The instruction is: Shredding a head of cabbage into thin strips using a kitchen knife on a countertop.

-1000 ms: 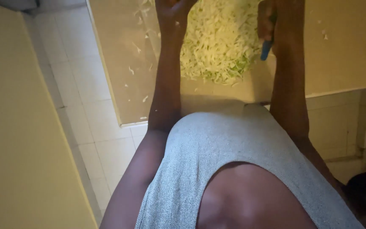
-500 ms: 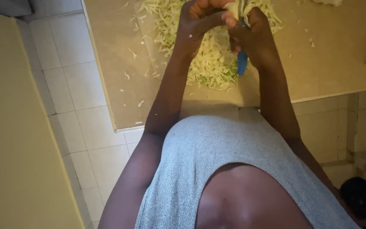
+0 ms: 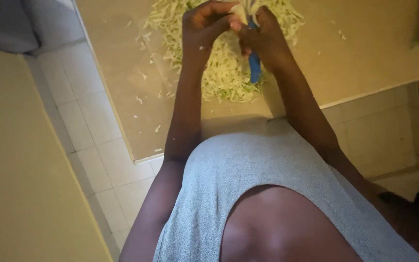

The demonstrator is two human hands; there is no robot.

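The right hand [image 3: 266, 41] is clenched around a blue-handled knife [image 3: 254, 68], the handle pointing down out of the fist. The left hand [image 3: 207, 26] has its grip pinched shut on a pale piece of cabbage [image 3: 238, 12], which sits between the two hands; the fingertips meet the right hand there. Both hands hover over a heap of shredded cabbage [image 3: 224, 73] on the tan bench [image 3: 374, 58]. Stray shreds lie near the bench edge, beside a tiled floor [image 3: 88, 136].

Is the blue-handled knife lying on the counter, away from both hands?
No, the right hand grips the blue-handled knife above the shredded cabbage, close to the left hand.
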